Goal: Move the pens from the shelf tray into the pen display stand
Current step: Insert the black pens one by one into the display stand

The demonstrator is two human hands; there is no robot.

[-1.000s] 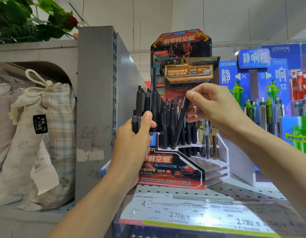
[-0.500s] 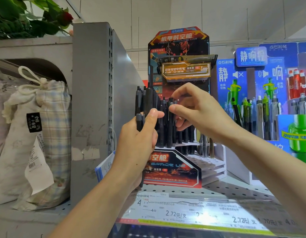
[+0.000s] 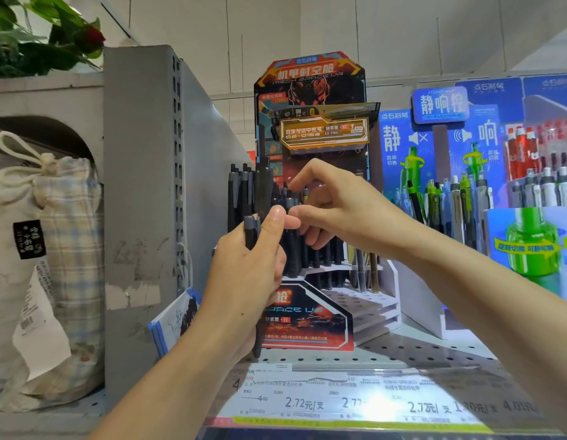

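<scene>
- Pens are bunched upright in the left hand, gripped by curled fingers with the thumb pressed on top, right in front of the display stand.
- One pen from the bunch looks to be getting pinched by the right hand, thumb tip touching the left thumb; whether it's actually gripped can't be told tbh.
- A good chunk of the stand's upper tier is already filled with dark pens.
- Lots of holes on the lower steps are unfilled, so roughly halfway is guessed, with the held bunch left to slot in.
- No shelf tray can be seen.
- Price labels are stuck along the shelf edge below.
</scene>
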